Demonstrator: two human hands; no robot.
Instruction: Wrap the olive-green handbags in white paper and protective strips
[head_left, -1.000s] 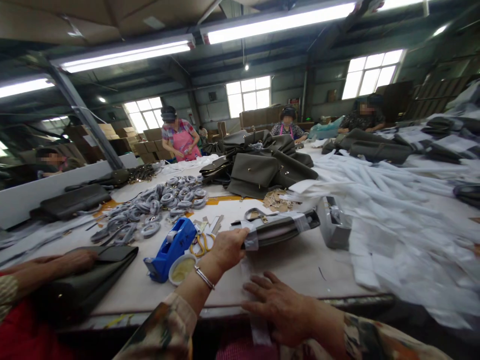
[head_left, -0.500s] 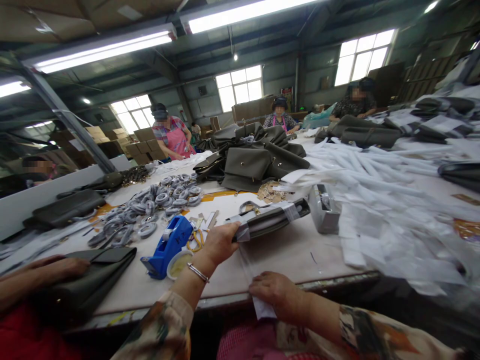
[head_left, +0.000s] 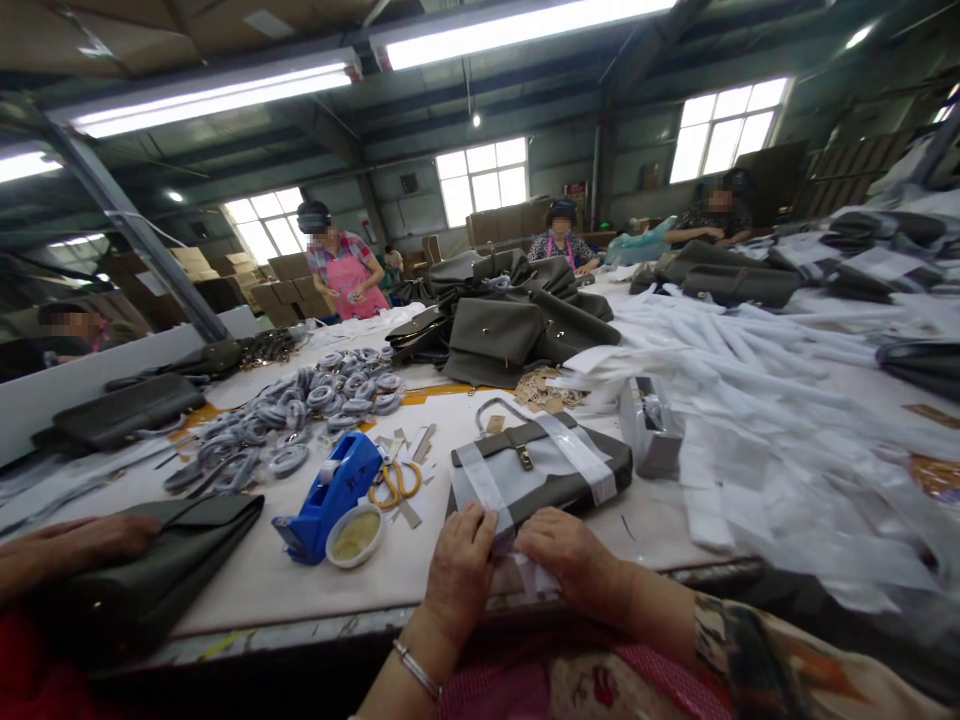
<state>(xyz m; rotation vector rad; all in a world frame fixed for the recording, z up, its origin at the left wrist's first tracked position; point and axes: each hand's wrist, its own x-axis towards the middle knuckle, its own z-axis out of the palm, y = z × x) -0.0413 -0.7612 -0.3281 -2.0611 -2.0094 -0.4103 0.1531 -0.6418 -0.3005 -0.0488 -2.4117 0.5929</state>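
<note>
A dark olive handbag lies on the table in front of me, its gold clasp facing up. White wrapping strips pass around both ends of it, and a grey-wrapped handle loops out at its far side. At the near left corner, my left hand is closed on the bag's edge over one strip. My right hand is beside it at the near edge, fingers closed on a loose white strip that hangs under the hand. The undersides of both hands' grips are hidden.
To the left stand a blue tape dispenser, a small round tub and yellow-handled scissors. A grey tape dispenser stands beyond the bag's right end. White strips heap up rightward. A co-worker's hand rests on another bag.
The handbag has come down from a tilted hold to lie flatter and nearer. My left hand moved down and back along its near edge, close to my right hand, which moved up to the bag.
</note>
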